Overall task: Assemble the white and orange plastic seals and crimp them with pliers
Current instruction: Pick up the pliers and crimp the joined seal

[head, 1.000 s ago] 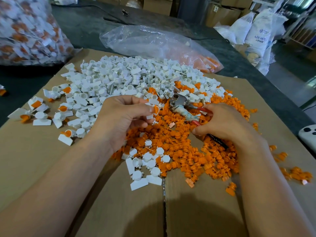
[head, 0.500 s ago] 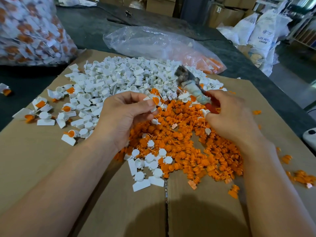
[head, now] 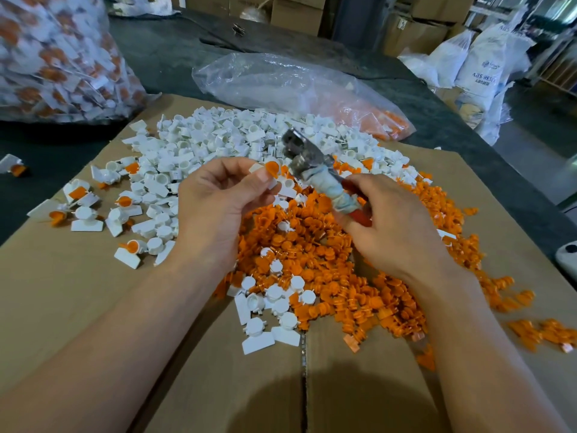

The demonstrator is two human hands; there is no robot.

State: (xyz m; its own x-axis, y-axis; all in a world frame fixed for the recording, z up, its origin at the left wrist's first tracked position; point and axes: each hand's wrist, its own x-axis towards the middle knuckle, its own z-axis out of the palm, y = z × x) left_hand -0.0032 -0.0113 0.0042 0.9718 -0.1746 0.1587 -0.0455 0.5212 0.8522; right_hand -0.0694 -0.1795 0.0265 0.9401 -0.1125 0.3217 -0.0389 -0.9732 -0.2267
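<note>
We pinch the small white-and-orange plastic seal (head: pixel 271 172), likely light, stiff and slippery, by its white tab in our left hand (head: pixel 218 210), our right hand (head: pixel 390 235) gripping the cloth-wrapped, red-handled steel pliers (head: pixel 301 159)

Both arms reach forward. The left hand (head: pixel 218 204) pinches a seal (head: pixel 271 169); the right hand (head: pixel 393 232) grips the pliers (head: pixel 315 176)
</note>
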